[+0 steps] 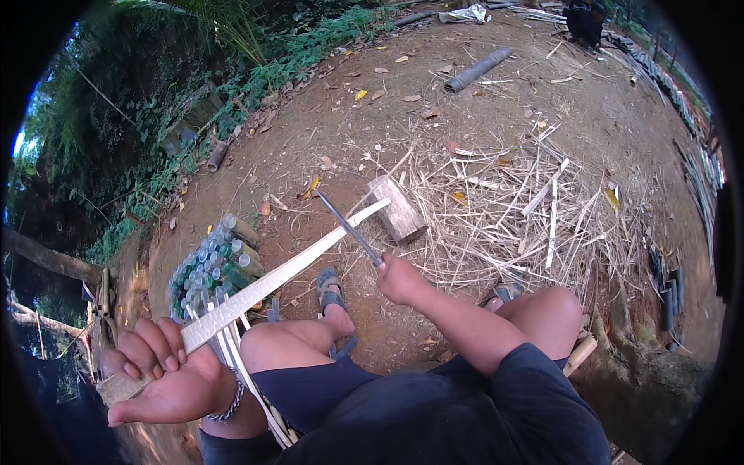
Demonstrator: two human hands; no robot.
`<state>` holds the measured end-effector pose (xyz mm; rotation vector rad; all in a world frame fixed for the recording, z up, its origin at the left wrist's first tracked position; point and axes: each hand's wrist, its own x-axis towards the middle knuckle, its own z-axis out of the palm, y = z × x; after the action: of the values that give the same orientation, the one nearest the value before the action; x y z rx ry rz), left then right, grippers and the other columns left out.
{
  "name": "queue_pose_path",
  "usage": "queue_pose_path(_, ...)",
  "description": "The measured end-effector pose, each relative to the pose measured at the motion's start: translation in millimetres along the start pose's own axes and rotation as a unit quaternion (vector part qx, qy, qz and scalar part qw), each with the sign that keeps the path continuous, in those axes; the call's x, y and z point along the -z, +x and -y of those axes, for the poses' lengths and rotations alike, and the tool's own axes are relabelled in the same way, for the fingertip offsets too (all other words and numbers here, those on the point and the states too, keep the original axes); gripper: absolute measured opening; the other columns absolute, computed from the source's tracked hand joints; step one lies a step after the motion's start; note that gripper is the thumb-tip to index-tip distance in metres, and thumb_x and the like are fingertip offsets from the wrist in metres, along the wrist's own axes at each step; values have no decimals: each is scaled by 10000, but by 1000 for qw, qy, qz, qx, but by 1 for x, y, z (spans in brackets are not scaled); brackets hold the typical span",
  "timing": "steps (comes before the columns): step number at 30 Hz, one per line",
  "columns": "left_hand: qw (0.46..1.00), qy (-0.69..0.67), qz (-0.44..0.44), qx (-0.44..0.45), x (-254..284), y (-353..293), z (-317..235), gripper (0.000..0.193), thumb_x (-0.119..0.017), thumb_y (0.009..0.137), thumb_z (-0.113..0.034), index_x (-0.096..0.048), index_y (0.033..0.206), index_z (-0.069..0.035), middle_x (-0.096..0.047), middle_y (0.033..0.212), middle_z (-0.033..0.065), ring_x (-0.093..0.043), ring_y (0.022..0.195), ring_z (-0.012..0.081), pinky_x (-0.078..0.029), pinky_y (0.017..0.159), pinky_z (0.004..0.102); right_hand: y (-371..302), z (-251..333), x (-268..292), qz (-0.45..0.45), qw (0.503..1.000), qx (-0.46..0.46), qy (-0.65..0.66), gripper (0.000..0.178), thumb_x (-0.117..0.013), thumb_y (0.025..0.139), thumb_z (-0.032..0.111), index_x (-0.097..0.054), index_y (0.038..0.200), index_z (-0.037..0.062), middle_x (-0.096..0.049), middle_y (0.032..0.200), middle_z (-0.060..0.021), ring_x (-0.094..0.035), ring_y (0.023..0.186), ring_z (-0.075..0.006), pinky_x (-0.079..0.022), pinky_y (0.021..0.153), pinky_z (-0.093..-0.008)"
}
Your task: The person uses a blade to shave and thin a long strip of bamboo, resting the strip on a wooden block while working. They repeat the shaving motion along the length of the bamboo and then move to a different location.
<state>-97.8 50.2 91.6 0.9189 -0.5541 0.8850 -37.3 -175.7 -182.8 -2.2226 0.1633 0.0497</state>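
Observation:
A long pale bamboo strip (267, 283) runs slantwise from the lower left up toward the middle, its far end over a wooden block (397, 209). Its near end lies in my left hand (167, 372), with the fingers curled over it and the thumb stretched out. My right hand (401, 280) is closed round a knife, and its handle is mostly hidden in the fist. The narrow knife blade (345, 223) points up and left, crossing the strip near its far end. From this view I cannot tell whether blade and strip touch.
Thin bamboo shavings (496, 209) cover the ground right of the block. Several clear and green bottles (213, 260) are bunched at the left. More pale strips (240, 364) lean by my left thigh. A grey bamboo tube (479, 70) lies farther off; tree roots (635, 341) rise at right.

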Motion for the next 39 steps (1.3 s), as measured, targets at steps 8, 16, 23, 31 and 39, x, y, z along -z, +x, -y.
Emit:
queue_pose_path(8, 999, -5, 33, 21, -1, 16, 14, 600, -623, 787, -666, -335, 770, -139, -292, 590, -26, -270, 470, 64, -211, 418, 200, 30, -26, -21, -10, 998, 53, 18, 208, -596, 819, 194, -516, 960, 65, -629, 764, -195, -632, 757, -397, -494, 676, -503)
queue_pose_path(16, 997, 14, 77, 19, 19, 44, 16, 560, -646, 800, -610, -339, 770, -142, -294, 602, -32, -298, 505, 68, -235, 435, 193, -4, 84, 20, 124, 970, 211, -3, 202, -507, 926, 191, -546, 1028, 20, -654, 844, -204, -652, 800, -367, -502, 724, -492)
queue_pose_path(23, 989, -4, 128, 69, 35, 63, 23, 505, -649, 833, -531, -353, 776, -126, -320, 633, -19, -324, 535, 81, -280, 457, 210, 47, -14, -30, 69, 996, -39, -29, 211, -524, 917, 224, -524, 1006, 33, -652, 873, -196, -654, 814, -356, -504, 708, -492)
queue_pose_path(31, 985, -11, 145, 94, 26, 81, 37, 531, -495, 871, -592, -371, 726, -96, -331, 616, 2, -330, 518, 111, -283, 452, 223, 100, -62, -19, 78, 989, -124, -3, 215, -539, 914, 222, -557, 1019, 35, -648, 943, -210, -640, 886, -370, -503, 775, -477)
queue_pose_path(39, 975, 13, 198, 96, 23, 108, 46, 180, -449, 861, -144, -365, 709, -96, -318, 599, 3, -314, 505, 99, -282, 455, 224, 82, 22, 12, 152, 983, 97, -41, 172, -533, 920, 200, -539, 1033, 70, -641, 931, -188, -645, 887, -337, -503, 780, -459)
